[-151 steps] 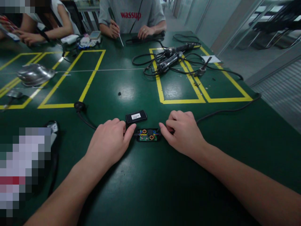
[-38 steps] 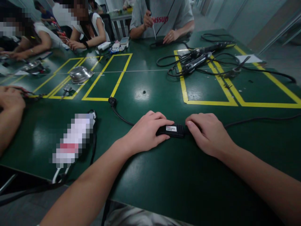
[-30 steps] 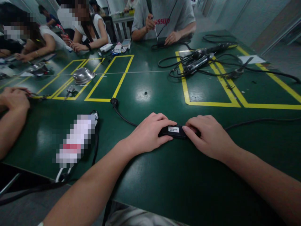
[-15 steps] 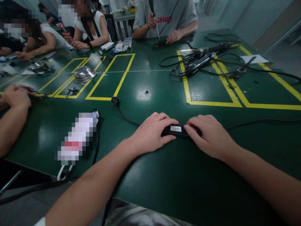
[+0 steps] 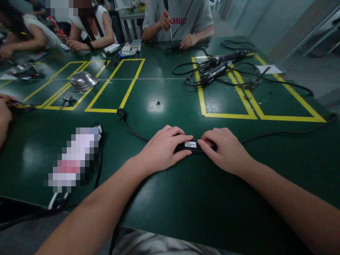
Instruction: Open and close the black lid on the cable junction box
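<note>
Black case is lying on the green table between the two hands, its white label facing up. Left hand is holding the case narrowly by its left end, thumb along the near edge, fingers over the far edge. Right hand is pinching the opposite end, thumb resting just beside the label, curled fingers partly hiding that end. Ahead and to the left of the left hand's grip, a plug is lying on a cord that is running to that hand; a second cord is trailing to the right of the right hand. Farther ahead of the grip, cabled black devices are lying over yellow tape. Across the table, a co-worker's hand is holding a screwdriver-like tool.
</note>
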`<state>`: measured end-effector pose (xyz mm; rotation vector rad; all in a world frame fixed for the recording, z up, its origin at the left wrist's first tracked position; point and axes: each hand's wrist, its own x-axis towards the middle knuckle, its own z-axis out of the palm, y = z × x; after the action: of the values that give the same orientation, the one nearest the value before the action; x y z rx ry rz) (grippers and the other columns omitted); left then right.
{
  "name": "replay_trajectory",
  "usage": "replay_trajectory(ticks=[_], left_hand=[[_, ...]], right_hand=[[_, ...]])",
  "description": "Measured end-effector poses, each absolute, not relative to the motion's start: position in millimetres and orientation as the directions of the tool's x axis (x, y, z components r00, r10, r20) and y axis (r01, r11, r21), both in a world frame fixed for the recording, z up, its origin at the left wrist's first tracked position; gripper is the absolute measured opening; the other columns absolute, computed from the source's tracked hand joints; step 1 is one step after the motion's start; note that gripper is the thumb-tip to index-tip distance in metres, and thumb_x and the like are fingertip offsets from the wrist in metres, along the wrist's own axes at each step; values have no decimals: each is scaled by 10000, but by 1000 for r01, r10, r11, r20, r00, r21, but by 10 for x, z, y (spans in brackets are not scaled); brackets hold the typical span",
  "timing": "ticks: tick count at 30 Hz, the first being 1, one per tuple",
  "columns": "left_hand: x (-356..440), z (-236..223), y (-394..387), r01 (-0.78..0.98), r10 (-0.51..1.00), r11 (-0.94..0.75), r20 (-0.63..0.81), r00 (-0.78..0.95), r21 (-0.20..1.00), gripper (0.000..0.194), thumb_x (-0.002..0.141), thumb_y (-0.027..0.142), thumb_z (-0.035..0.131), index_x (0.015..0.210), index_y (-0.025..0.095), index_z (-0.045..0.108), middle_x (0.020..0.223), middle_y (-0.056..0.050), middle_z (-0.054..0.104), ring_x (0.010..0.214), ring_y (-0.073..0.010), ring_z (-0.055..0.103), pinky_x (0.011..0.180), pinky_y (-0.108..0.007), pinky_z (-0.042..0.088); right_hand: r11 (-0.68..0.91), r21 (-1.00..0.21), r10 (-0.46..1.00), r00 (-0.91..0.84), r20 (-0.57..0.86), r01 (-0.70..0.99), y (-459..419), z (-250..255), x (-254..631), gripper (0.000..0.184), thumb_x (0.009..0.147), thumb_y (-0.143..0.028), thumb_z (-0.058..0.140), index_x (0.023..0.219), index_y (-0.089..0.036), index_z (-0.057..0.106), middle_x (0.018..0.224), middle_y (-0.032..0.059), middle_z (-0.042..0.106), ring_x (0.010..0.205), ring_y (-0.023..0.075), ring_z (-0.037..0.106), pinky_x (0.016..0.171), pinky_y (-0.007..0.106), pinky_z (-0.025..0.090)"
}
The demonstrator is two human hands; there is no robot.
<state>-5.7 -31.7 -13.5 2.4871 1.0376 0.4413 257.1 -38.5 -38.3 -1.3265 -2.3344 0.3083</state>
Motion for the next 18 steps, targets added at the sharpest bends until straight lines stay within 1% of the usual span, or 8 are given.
replay_trajectory(ticks=[5, 7, 10, 12, 15, 18], left_hand=[[-78, -168, -311, 586, 710, -671, 168, 684, 453, 419, 1098, 343, 805, 1495, 217, 765, 1303, -112, 800, 1197, -309, 699, 1089, -498, 594], [-73, -176, -309, 563, 710, -673, 205, 673, 480, 377, 1100, 334, 799, 1457, 216, 779, 1261, -104, 811, 1166, -299, 706, 1068, -484, 595], [-72, -180, -284, 558, 763, -630, 297, 574, 540, 312, 1103, 348, 787, 1395, 239, 789, 1219, -81, 821, 1126, -282, 715, 1044, -460, 594], [-84, -181, -252, 608, 814, -579, 340, 471, 543, 280, 1101, 335, 780, 1363, 237, 792, 1212, -76, 825, 1128, -280, 716, 1052, -455, 585], [-118, -194, -197, 712, 874, -484, 325, 362, 508, 240, 1086, 287, 781, 1317, 221, 797, 1226, -81, 833, 1152, -286, 716, 1075, -456, 574], [-143, -223, -159, 767, 908, -419, 245, 341, 486, 217, 1055, 260, 806, 1269, 219, 805, 1200, -74, 840, 1148, -290, 723, 1081, -462, 576]], right_hand=[[503, -404, 864, -454, 217, 764, -390, -325, 2540, 319, 1099, -394, 569, 812, -255, 574, 715, 21, 618, 721, 231, 570, 787, 402, 366], [502, -404, 864, -462, 200, 765, -389, -308, 2541, 331, 1127, -381, 515, 830, -252, 582, 742, 34, 640, 738, 235, 574, 798, 408, 372], [484, -414, 874, -446, 192, 771, -383, -302, 2552, 382, 1164, -341, 408, 835, -252, 581, 764, 50, 656, 750, 244, 580, 808, 418, 385], [464, -412, 886, -419, 199, 784, -379, -316, 2557, 401, 1166, -322, 388, 814, -252, 567, 752, 49, 640, 752, 246, 575, 802, 421, 384], [458, -367, 888, -403, 220, 810, -377, -356, 2551, 427, 1153, -329, 452, 752, -246, 572, 768, 62, 629, 786, 247, 562, 780, 422, 367], [464, -309, 881, -397, 257, 830, -380, -396, 2540, 468, 1141, -332, 528, 691, -233, 606, 831, 89, 653, 833, 253, 560, 776, 426, 363]])
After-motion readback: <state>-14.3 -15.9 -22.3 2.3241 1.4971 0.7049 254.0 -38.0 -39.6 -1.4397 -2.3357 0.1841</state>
